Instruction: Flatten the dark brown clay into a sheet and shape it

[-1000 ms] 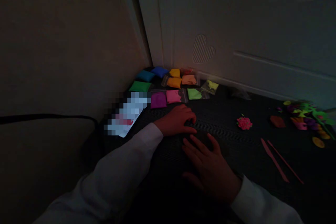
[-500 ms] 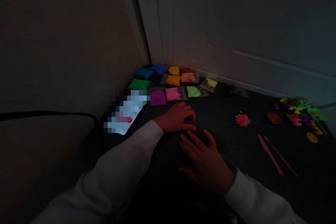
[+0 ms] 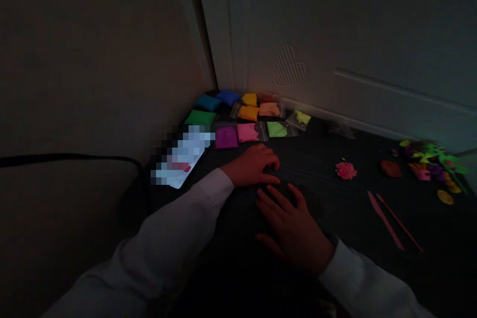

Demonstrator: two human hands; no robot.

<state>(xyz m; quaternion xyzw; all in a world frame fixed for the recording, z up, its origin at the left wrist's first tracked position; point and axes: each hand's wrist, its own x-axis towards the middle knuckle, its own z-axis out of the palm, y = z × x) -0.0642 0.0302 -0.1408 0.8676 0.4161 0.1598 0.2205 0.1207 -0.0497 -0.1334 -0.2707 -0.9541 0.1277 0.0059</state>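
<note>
My left hand (image 3: 254, 165) rests on the dark tabletop (image 3: 238, 213) with its fingers loosely curled and the thumb held apart; I see nothing in it. Nearer to me, my right hand (image 3: 296, 226) lies palm down with its fingers spread, also bare. Beyond the left hand are a pink clay packet (image 3: 247, 132), a purple clay packet (image 3: 226, 137) and a light green clay packet (image 3: 277, 129). To the right of both hands lies a pink clay flower (image 3: 346, 170). A pink modelling knife (image 3: 385, 219) and a thin pink stick (image 3: 400, 223) lie side by side farther right.
A lit phone (image 3: 184, 156), its screen blurred, lies left of my left hand. Several more clay packets (image 3: 200, 118) line the back by the white panel (image 3: 335, 25). At right sit a brown lump (image 3: 390, 169) and a colourful clay cluster (image 3: 428, 161). A black cable (image 3: 74, 157) crosses the left.
The whole view has shifted slightly, so things appear a little farther right. Both hands keep their pose on the table.
</note>
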